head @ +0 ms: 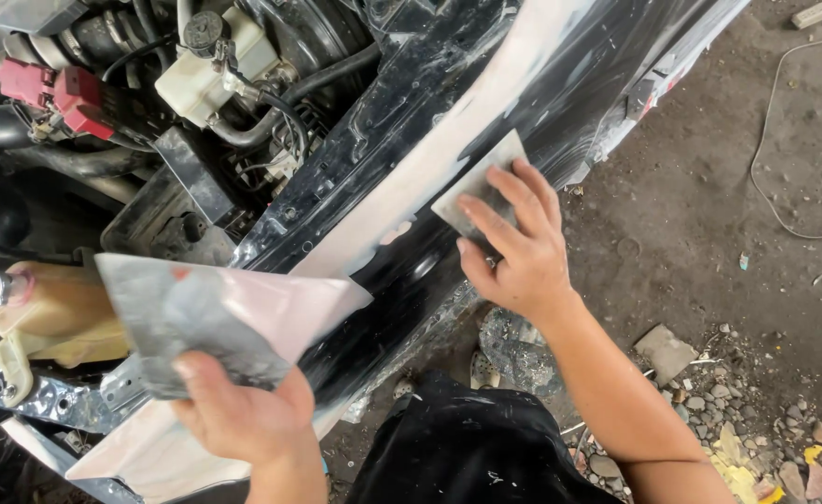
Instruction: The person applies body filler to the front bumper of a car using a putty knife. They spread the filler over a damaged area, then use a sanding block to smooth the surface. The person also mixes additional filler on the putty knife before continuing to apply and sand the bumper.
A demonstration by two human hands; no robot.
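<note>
Spreader: I saw the small flat spreader pressed flat on the black fender, at about 1 o'clock in the view.
Right hand: my right hand lay on it with fingers spread, pinning it to the panel rather than closing round it.
Filler: a pale band of filler ran along the fender from 7 o'clock up to 1 o'clock; the spreader sat at its lower edge.
Board: my left hand gripped a flat mixing board at 8 o'clock, thumb on top, grey smears and a pinkish patch on its face.
Progress: I judged most of the band already coated; black paint showed below it, so smoothing looked unfinished.
Engine bay: at 11 o'clock stood a white reservoir and a red connector; a yellowish tank at 9 o'clock.
Ground: dirt and stones at 4 o'clock.
</note>
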